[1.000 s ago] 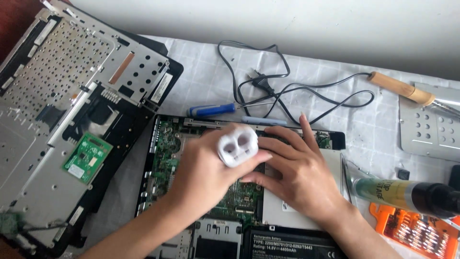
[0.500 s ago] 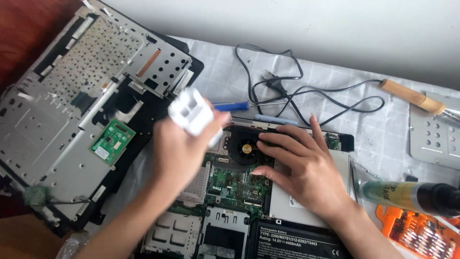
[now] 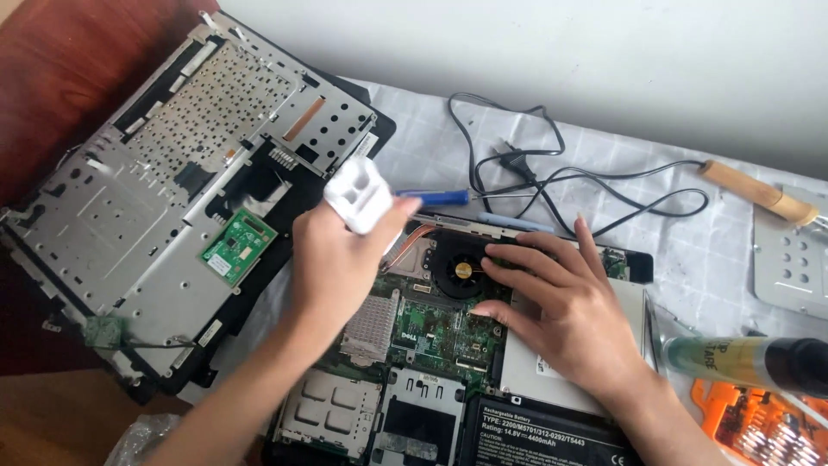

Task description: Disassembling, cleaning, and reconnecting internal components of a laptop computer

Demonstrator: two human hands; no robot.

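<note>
Presently on the desk, under a pale quilted cloth: one detached laptop upper shell, underside up, lying at left with its long axis running from lower left to upper right, carrying one small green circuit board. One opened laptop base sits at centre with its board exposed, showing one round black fan and one black battery at the near edge. One black power cord lies looped beyond the base. One wooden-handled soldering iron lies at far right, handle pointing up-left. One perforated grey metal plate lies at the right edge. One dark-capped tube lies on its side above one orange bit case. One blue-handled screwdriver lies just behind the base, pointing right. Two hands: the right hand rests flat and open on the base, fingers spread beside the fan. The left hand is raised over the base's left edge, closed around one small white plastic container, held between shell and base; its long axis tilts from upper left to lower right, the recessed face turned toward the camera.
</note>
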